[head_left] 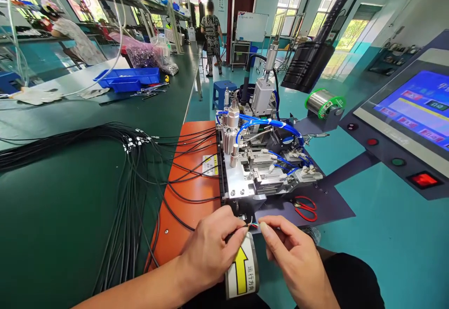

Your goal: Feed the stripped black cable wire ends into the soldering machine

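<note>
My left hand (219, 241) is closed, pinching a black cable close to its end between thumb and index finger. Thin coloured wires (253, 225), with white and red among them, fan out from that end. At their tips my right hand (293, 250) is closed, thumb and fingertip pressed together on them. Just beyond both hands stands the machine (261, 173) with metal cylinders and blue air hoses. Below the wires is a rounded plate (242, 269) with a yellow arrow label, partly covered by my left hand.
Black cables (129, 206) lie bundled on the green table (52, 215), several running across the orange board (194, 190). Red-handled scissors (306, 208) rest right of the machine. A solder spool (324, 103) and control screen (417, 108) stand farther right. Two people are in the background.
</note>
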Demonstrator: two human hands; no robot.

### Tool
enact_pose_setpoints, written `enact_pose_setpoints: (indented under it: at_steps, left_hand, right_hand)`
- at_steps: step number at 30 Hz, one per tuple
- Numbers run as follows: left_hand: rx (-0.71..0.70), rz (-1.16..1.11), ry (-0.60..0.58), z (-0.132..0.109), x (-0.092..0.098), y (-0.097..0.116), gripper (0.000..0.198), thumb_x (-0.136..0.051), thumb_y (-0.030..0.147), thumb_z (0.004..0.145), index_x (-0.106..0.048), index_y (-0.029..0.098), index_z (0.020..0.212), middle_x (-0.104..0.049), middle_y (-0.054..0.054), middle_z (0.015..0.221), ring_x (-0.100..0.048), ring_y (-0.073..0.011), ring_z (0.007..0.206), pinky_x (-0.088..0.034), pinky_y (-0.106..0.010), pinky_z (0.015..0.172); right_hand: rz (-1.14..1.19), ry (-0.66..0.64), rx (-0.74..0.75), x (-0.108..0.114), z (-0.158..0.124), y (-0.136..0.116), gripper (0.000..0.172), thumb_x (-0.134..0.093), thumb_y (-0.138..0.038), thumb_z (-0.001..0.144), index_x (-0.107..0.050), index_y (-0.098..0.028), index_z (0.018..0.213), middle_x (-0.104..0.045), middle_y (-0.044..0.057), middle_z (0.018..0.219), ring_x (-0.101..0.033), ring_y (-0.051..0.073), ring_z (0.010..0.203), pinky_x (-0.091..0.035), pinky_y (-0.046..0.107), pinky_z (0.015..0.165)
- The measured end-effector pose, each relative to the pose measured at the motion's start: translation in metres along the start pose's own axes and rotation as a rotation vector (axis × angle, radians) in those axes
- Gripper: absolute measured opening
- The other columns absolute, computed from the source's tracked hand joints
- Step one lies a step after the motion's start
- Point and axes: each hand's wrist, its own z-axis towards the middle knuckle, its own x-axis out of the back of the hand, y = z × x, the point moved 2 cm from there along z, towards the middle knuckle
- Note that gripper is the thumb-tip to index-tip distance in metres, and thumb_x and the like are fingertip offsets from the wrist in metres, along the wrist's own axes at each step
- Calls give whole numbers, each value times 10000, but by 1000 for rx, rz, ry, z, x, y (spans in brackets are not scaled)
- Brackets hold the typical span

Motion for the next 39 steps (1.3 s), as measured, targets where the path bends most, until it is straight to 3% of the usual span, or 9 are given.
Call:
enact_pose_setpoints:
  at_steps: [5, 18, 29, 39]
  left_hand:
    - [-12, 23, 11, 1, -1, -2, 244, -505, 250, 986, -721, 192, 892, -556, -33, 768, -525, -140, 685, -368, -254, 603]
    - [-32, 54, -7, -1, -2, -3, 271, -477, 254, 996, -718, 190, 890, -534, -31, 766, -506, -143, 684, -360, -262, 607]
    - [-9, 34, -159, 1, 17, 14, 245, -468, 223, 990, -703, 186, 1048, -601, -54, 844, -569, -170, 760, -451, -248, 657]
    - [-66, 6, 16, -11, 10, 1, 219, -474, 205, 1013, -681, 161, 1067, -593, -53, 839, -579, -153, 759, -461, -248, 679]
  right_hand:
    - [18, -68, -12, -2, 3, -2, 403, -621, -555, 911, -698, -190, 1063, -537, -17, 661, -466, 131, 592, -360, 240, 526]
    - [-15, -154, -4, -5, 15, -11, 385, -575, -559, 939, -636, -185, 870, -452, -52, 606, -396, 109, 565, -303, 233, 529]
    - [-29, -165, 65, -9, 16, -5, 365, -516, -520, 980, -580, -192, 832, -409, -54, 668, -352, 113, 605, -309, 233, 553]
    - [108, -146, 53, -17, 13, 3, 321, -551, -474, 979, -590, -183, 849, -453, -45, 685, -355, 101, 596, -301, 220, 531]
